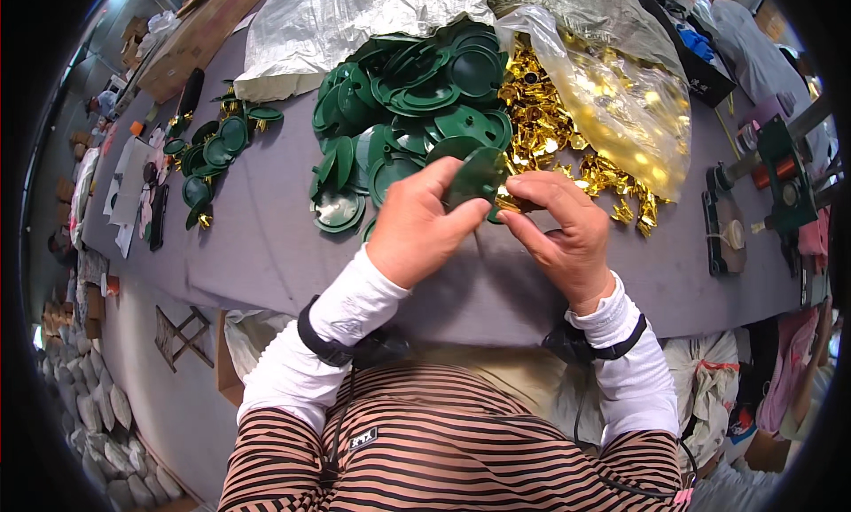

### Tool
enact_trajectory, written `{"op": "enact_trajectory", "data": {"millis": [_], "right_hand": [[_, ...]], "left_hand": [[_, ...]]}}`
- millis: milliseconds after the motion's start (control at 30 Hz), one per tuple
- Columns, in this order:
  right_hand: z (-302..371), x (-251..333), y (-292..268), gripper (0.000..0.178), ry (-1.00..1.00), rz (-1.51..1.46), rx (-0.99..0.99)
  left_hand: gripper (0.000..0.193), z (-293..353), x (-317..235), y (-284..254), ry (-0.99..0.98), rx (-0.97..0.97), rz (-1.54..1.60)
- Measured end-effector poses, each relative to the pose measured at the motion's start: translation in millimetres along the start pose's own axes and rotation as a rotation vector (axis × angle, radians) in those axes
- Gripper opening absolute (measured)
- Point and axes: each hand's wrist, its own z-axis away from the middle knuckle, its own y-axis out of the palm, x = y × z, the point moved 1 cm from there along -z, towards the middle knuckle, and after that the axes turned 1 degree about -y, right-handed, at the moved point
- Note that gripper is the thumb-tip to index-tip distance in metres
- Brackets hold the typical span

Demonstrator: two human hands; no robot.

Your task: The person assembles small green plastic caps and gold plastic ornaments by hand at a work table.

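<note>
Between finger and thumb, my left hand [419,218] holds a green plastic disc [479,175] tilted on edge. My right hand [564,232] pinches a small shiny gold piece [507,198] against the disc's right side; whether the two are joined I cannot tell. Just beyond my hands lies a heap of green discs [417,95], some with small raised pegs. To its right, gold pieces [534,109] spill out of a clear plastic bag [634,113]. Off to the left sits a small pile of green discs with gold pieces on them [217,148].
A silvery-white sack [363,33] lies behind the heap on the grey tablecloth [266,264]. A black box [687,46] stands at the back right, a green metal device [784,179] at the right edge. Papers and a dark phone-like object [159,218] lie far left.
</note>
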Motion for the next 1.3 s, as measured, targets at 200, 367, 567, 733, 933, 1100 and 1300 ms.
{"op": "enact_trajectory", "data": {"millis": [200, 367, 567, 733, 933, 1100, 1300], "right_hand": [[-2, 0, -8, 0.030, -0.199, 0.228, -0.015], [-1, 3, -7, 0.029, -0.231, 0.180, 0.004], [5, -5, -3, 0.027, 0.248, -0.211, -0.040], [8, -2, -4, 0.026, 0.250, -0.129, -0.022], [-1, -4, 1, 0.033, 0.356, -0.266, 0.176], [-14, -31, -55, 0.012, 0.266, 0.414, -0.047], [-13, -57, -36, 0.022, 0.063, 0.759, 0.265]], "left_hand": [[0.022, 0, -7, 20, 0.207, -0.127, -0.423], [0.022, 1, -9, 16, 0.165, -0.103, -0.365], [0.022, 6, -7, 24, 0.472, -0.136, -0.546], [0.025, 8, -8, 27, 0.613, -0.142, -0.609], [0.024, 10, 18, -29, 0.225, -0.170, -0.297], [0.016, -14, 11, -208, 0.115, -0.586, -0.264], [0.043, -5, -2, -253, 0.302, -0.757, -1.062]]}}
